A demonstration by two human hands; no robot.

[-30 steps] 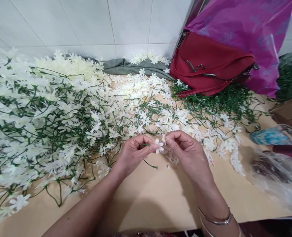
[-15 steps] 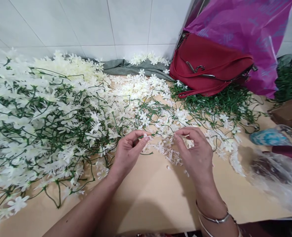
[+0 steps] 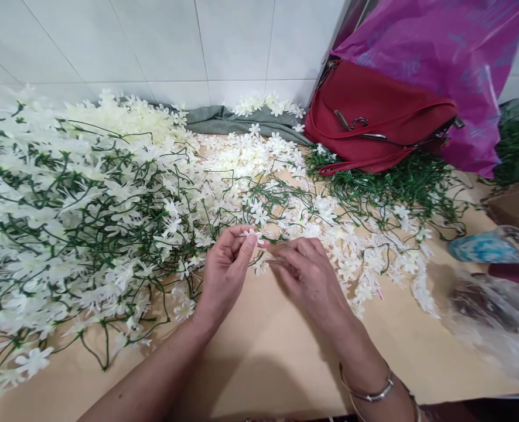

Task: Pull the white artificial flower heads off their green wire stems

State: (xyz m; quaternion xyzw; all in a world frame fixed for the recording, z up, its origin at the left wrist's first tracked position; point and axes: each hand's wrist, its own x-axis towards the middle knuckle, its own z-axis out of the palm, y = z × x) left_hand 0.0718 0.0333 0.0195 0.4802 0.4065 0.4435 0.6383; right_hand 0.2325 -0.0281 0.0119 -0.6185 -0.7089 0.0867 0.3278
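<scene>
Between the thumb and forefinger of my left hand (image 3: pixel 226 264) is a small white artificial flower (image 3: pixel 253 235), with a bit of green stem showing to its right. My right hand (image 3: pixel 307 269) is just to the right, its fingertips pinched together close to that flower. Whatever those fingertips hold is too small to make out. Just below them shows another white blossom (image 3: pixel 260 265); whether it is held or lying on the table cannot be told. A large heap of white flowers on green stems (image 3: pixel 110 205) lies to the left of my left hand.
Loose white petals (image 3: pixel 251 152) and white stamens spread over the wooden table (image 3: pixel 259 363). Green stems (image 3: pixel 386 181) lie under a red handbag (image 3: pixel 374 117) beside a purple plastic bag (image 3: pixel 453 53). At right are a blue-and-white cup (image 3: pixel 483 246) and a clear plastic bag (image 3: pixel 497 316).
My right hand has moved left and its fingertips have closed beside the left hand. The left hand keeps its pinch on the flower, which is turned to show more petals.
</scene>
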